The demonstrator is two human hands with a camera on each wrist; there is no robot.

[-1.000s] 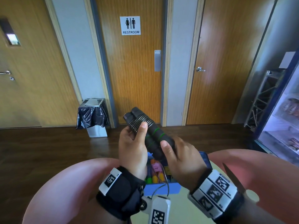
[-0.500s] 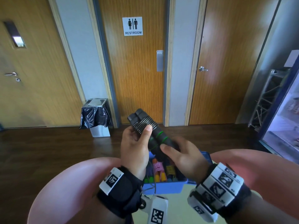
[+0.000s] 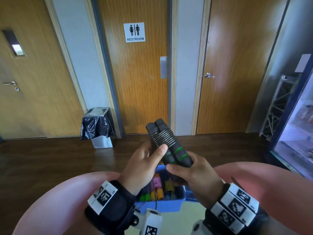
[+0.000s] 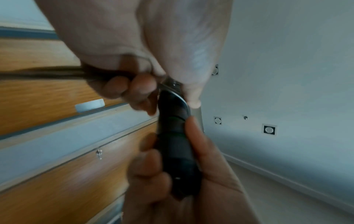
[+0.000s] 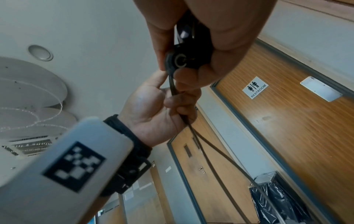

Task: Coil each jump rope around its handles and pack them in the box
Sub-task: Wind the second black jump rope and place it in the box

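Two black jump rope handles [image 3: 169,145] with green rings are held side by side, tilted up and away from me. Thin dark rope is coiled tightly round their upper half. My left hand [image 3: 152,150] presses its thumb on the lowest coils and pinches the loose rope [image 5: 173,87] in its curled fingers [image 4: 132,86]. My right hand [image 3: 183,167] grips the handles' lower ends [image 5: 182,59]. Two loose rope strands [image 5: 214,151] hang down from the left hand. The blue box [image 3: 160,205] sits just below both hands, with several colourful coiled ropes inside.
The box rests on a pale surface [image 3: 191,217] between two pink rounded shapes [image 3: 55,200]. Ahead are dark wood floor, a restroom door [image 3: 135,90] and a bin with a black bag [image 3: 97,126]. A glass-fronted fridge [image 3: 298,133] stands at the right.
The handles have tilted slightly more upright in the hands. My right hand has slid down toward their lower ends, and both hands keep their hold.
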